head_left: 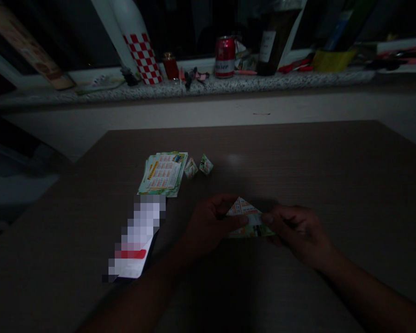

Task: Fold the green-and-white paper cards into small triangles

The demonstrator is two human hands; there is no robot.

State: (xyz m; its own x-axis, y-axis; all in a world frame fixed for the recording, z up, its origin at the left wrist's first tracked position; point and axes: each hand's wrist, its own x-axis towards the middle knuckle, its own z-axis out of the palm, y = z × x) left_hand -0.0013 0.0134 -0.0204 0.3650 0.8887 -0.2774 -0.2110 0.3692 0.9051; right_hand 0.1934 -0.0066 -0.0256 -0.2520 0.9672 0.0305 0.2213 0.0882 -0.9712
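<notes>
Both hands meet over a dark wooden table (298, 157) in dim light. A small printed paper (248, 218), folded into a triangle shape, sits between them. My left hand (211, 226) pinches its left side with curled fingers. My right hand (298, 231) pinches its right side, thumb and fingers pressed together. A stack of similar printed paper sheets (163, 173) lies on the table up and left of my hands. Two small folded paper pieces (190, 167) (206, 164) lie just right of the stack.
A lit phone (137, 240) lies on the table left of my left hand. Behind the table runs a stone windowsill (125, 92) with a red can (225, 56), a dark bottle (272, 46), a red-and-white checked object (143, 58) and several small items.
</notes>
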